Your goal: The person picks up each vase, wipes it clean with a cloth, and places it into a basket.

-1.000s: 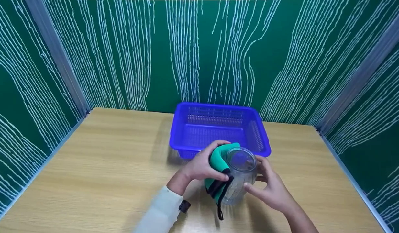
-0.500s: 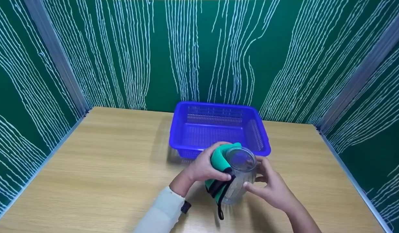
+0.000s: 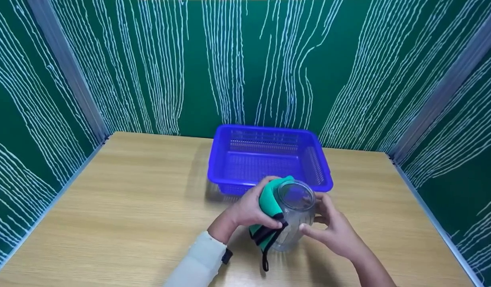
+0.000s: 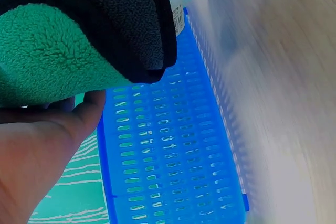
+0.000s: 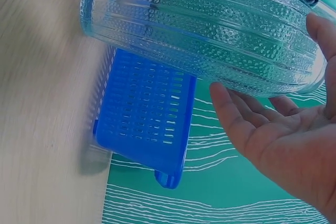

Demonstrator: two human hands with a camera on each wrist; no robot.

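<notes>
Gripping a green terry cloth (image 3: 270,197) in the fingers of the left hand (image 3: 247,209), with the thumb over its black trim and the fingertips out of sight behind. Pressing that cloth against the left side of a pebbled glass jar (image 3: 296,223). Showing a dark grey face beside the green pile in the left wrist view, and trailing a black hanging loop (image 3: 265,261) from the lower corner. Bracing the jar's right side in the curved, widely spaced fingers of the right hand (image 3: 335,233), with the thumb in front and the others round the back. Holding the jar slightly tilted, round rim upward. Cannot tell contact from a slight gap under its base. Wearing a pale sleeve (image 3: 199,257) on the left arm. Finding just beyond the jar a blue-violet plastic basket (image 3: 265,164) with slotted walls, standing on the wood-grain surface (image 3: 141,207). Reaching, farther out, green walls (image 3: 197,79) streaked with wavering white lines, and grey posts (image 3: 66,59) at the corners.
</notes>
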